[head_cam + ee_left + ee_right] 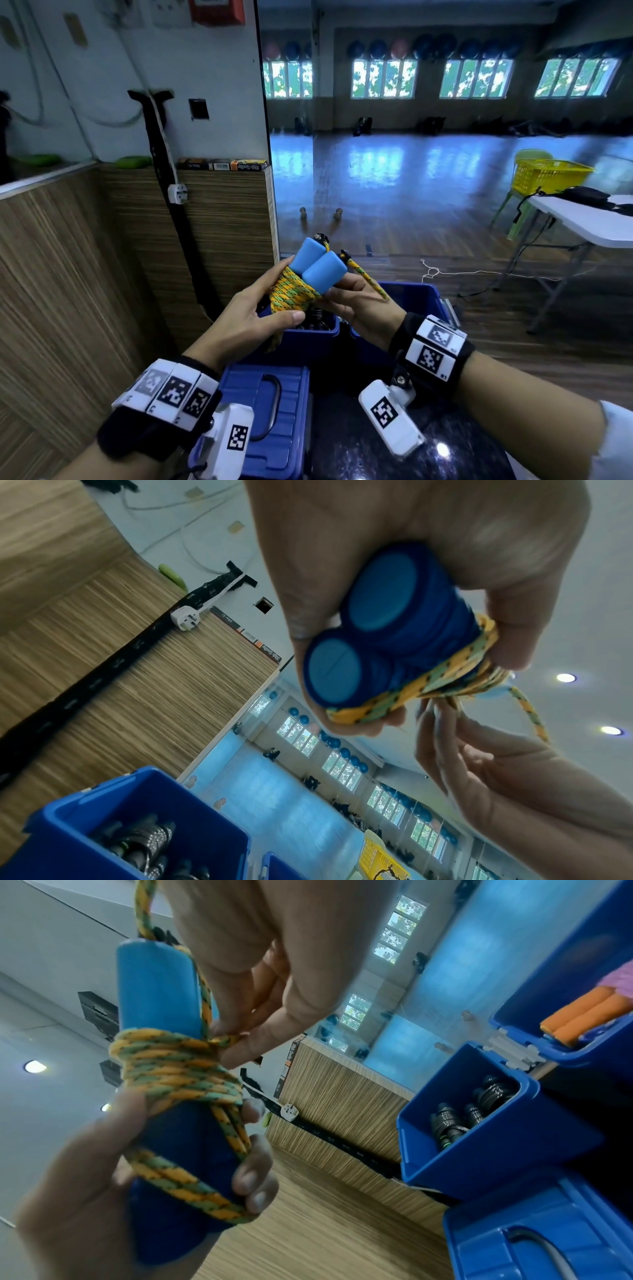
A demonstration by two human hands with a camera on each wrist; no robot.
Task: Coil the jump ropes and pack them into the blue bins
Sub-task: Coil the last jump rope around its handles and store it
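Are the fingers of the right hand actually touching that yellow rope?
Touching. The right wrist view shows the right hand pinching a strand of the yellow rope between its fingertips, right beside the blue handles.

- Dim room; daylight from row of bright blown-out windows (476, 78) at far wall, w/ bluish glare on glossy wood floor (394, 178).
- Head view: strong wide-angle bending at edges; foreground dark.
- Wrist views: small round ceiling lights (565, 677) glow; near skin soft, motion blur, bg tilted.
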